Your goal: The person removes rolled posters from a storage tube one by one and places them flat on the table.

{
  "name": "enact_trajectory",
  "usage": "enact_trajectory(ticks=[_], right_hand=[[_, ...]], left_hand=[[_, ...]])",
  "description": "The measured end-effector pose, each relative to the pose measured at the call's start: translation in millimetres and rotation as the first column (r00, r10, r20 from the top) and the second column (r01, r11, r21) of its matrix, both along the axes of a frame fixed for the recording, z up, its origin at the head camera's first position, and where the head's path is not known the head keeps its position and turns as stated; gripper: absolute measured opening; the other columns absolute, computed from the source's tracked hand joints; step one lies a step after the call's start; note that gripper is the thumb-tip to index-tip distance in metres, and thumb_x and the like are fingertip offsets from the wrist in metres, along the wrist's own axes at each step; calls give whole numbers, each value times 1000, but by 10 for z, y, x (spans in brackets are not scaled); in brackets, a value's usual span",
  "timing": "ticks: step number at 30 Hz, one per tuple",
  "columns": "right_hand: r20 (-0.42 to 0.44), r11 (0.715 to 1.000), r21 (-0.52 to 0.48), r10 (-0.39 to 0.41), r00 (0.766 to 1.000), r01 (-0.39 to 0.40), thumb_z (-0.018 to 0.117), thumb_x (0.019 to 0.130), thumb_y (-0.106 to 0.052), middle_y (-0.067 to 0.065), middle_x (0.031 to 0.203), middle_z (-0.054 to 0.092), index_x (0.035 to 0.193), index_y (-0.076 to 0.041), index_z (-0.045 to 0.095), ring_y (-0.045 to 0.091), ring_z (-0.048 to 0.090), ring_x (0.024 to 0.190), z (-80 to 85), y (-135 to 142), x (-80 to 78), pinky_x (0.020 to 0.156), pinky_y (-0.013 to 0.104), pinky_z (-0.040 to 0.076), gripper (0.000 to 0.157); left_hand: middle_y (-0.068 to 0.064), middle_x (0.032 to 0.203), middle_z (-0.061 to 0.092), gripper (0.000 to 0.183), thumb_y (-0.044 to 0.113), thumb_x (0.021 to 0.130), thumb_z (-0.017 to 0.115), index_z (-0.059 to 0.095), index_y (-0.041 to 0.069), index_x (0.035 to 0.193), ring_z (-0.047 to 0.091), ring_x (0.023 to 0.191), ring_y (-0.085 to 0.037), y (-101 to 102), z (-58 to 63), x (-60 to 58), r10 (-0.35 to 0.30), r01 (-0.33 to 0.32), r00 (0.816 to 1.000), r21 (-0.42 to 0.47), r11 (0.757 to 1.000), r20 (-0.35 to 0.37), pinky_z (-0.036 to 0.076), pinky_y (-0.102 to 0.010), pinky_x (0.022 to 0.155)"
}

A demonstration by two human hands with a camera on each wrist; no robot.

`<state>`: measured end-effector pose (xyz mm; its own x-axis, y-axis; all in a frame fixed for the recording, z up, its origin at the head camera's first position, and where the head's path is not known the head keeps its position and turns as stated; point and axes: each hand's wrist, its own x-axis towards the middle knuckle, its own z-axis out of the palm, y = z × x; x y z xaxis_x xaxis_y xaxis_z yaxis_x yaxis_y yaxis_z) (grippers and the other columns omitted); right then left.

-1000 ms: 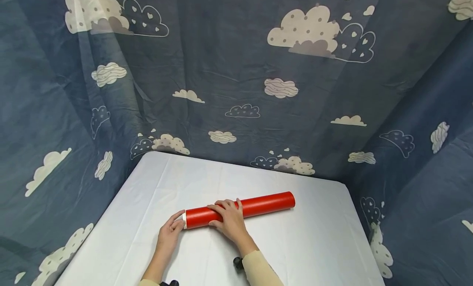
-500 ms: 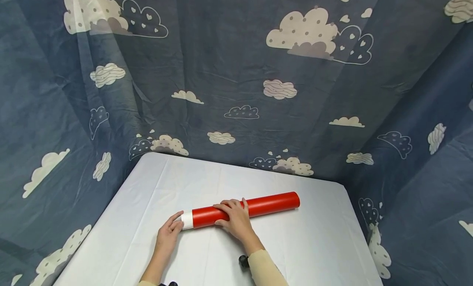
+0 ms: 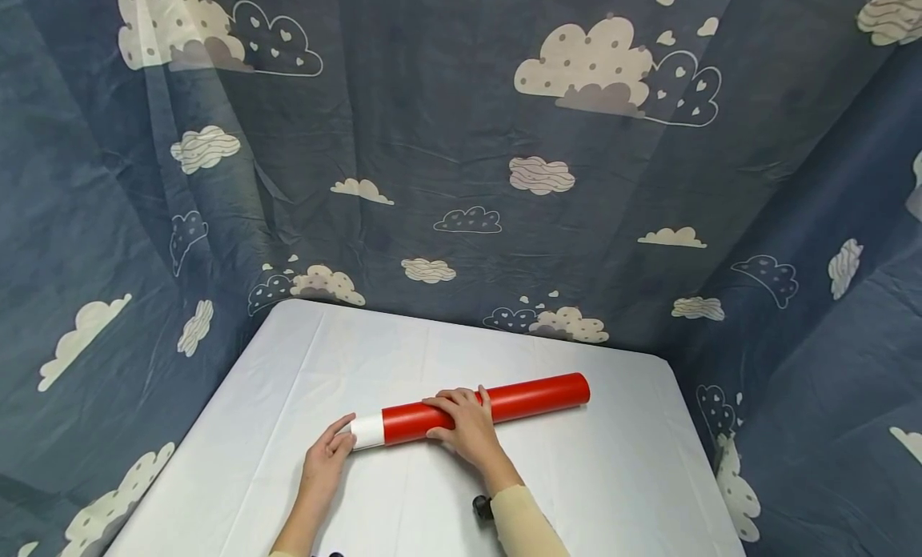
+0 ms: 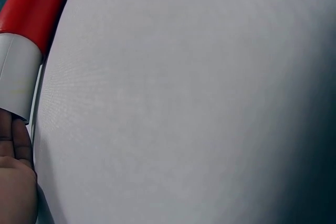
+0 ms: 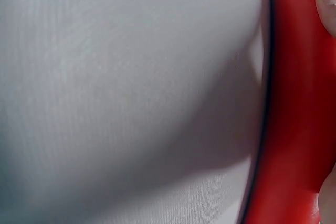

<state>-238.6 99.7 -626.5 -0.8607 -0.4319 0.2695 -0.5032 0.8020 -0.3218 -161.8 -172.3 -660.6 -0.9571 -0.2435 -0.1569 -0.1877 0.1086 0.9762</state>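
A long red tube (image 3: 542, 397) lies slantwise across the table, its far end toward the right. Out of its left end sticks a short length of white inner tube (image 3: 368, 431). At the open end of that white part, my left hand (image 3: 324, 461) holds the rim with fingers and thumb. My right hand (image 3: 468, 429) grips the red tube near its middle from above, fingers over the top and thumb on the near side. In the left wrist view, fingertips (image 4: 16, 129) are right at the white rim, partly hidden by it. The right wrist view shows the red surface beside a thumb (image 5: 326, 11).
The table has a white cover (image 3: 612, 477). Dark blue cloth with a cloud pattern (image 3: 432, 141) hangs behind and along both sides. A small black round piece (image 3: 482, 506) sits at the right wrist, by the sleeve (image 3: 526, 525).
The red tube has slid to the right with my right hand on it, and more of the white inner tube shows. My left hand has stayed almost in place at the white end.
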Motion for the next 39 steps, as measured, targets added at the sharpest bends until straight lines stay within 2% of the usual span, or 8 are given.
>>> enact_trajectory(ticks=[9, 17, 30, 39], right_hand=[[9, 1000, -25, 2, 1000, -2, 81, 79, -45, -5, 126, 63, 131, -39, 64, 23, 50, 124, -7, 52, -17, 117, 66, 17, 55], [13, 1000, -17, -1, 1000, 1, 80, 79, -48, -5, 127, 63, 131, -39, 63, 22, 50, 124, -10, 60, -38, 117, 65, 17, 55], [33, 1000, -10, -14, 999, 14, 80, 79, -49, -7, 127, 63, 131, -42, 62, 21, 50, 125, -13, 142, -63, 118, 64, 16, 55], [44, 1000, -20, -7, 999, 8, 81, 79, -48, -6, 127, 62, 131, -40, 63, 22, 50, 125, -16, 200, -80, 118, 65, 16, 56]], left_hand=[[-2, 121, 73, 40, 29, 97, 65, 59, 29, 137, 57, 112, 6, 5, 4, 9, -2, 2, 1000, 13, 1000, -1, 38, -4, 91], [-3, 117, 74, 41, 29, 96, 67, 60, 26, 137, 58, 110, 5, 10, -9, -5, 15, -15, 999, 1, 1000, -34, 38, -3, 91], [0, 118, 74, 40, 32, 96, 66, 60, 31, 136, 58, 112, 6, -1, -7, -2, 16, -16, 1000, -12, 1000, 15, 39, -5, 92], [1, 116, 74, 40, 30, 96, 66, 60, 31, 135, 57, 112, 6, 11, -3, 7, 28, -28, 1000, -7, 1000, 7, 36, -7, 95]])
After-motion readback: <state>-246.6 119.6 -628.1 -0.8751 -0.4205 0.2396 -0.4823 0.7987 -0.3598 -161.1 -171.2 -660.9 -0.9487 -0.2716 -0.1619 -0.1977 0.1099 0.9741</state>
